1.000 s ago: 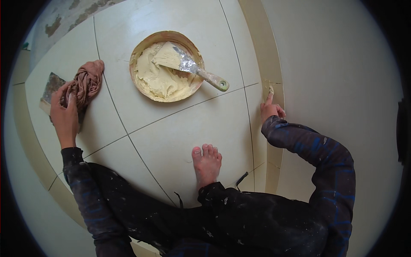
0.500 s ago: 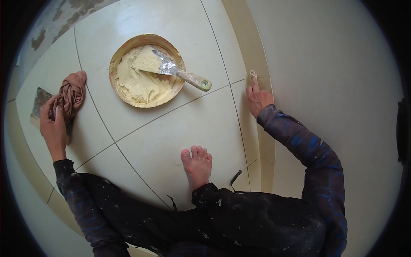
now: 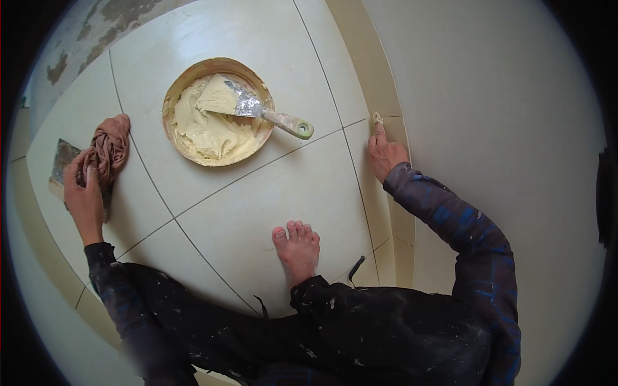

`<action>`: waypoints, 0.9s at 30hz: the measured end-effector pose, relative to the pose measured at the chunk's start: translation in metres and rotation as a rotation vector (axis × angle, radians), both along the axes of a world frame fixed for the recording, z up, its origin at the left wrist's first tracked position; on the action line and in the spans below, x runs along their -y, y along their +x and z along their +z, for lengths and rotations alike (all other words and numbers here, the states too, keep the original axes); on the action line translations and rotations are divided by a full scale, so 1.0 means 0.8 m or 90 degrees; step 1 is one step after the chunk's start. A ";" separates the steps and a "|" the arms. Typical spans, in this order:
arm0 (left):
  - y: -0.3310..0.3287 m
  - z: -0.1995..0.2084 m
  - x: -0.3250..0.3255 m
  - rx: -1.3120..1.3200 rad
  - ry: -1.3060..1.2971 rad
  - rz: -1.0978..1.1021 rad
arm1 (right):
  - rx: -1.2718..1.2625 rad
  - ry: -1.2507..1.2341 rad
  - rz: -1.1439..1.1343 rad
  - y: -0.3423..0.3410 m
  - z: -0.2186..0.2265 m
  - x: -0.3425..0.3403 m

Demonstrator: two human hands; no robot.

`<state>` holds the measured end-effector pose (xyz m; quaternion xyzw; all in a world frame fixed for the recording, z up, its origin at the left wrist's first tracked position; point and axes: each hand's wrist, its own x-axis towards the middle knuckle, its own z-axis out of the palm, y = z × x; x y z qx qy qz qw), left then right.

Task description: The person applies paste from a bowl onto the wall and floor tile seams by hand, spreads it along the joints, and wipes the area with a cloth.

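At the left, my left hand [image 3: 87, 186] is closed on a crumpled brownish-pink cloth [image 3: 112, 143]. Under and beside that hand lies a flat grey-and-cream plate-like tool [image 3: 64, 157], partly covered by the hand and cloth. My right hand [image 3: 387, 153] reaches to the skirting tile at the right; its index finger points forward with a dab of cream paste [image 3: 378, 119] on the tip, close to a tile joint. The other fingers are curled and hold no tool. Farther off, a round tub [image 3: 172, 138] contains cream paste [image 3: 215, 132], with a putty knife [image 3: 277, 118] resting across it.
Pale floor tiles [image 3: 257, 193] with dark joints spread around me. A beige skirting [image 3: 367, 51] runs along the grey wall [image 3: 502, 128] at the right. My bare foot [image 3: 298, 248] is planted mid-floor. A stained grey surface [image 3: 96, 32] lies at the far left.
The view has shifted slightly, so the tub and floor sit a little lower. Both hands keep about the same places, the left still on the cloth.
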<state>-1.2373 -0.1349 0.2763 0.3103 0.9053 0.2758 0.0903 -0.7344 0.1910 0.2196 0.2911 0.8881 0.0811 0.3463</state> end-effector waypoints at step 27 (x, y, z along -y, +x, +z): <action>0.005 0.001 0.000 -0.039 -0.052 0.008 | 0.060 -0.141 -0.040 -0.014 0.030 0.034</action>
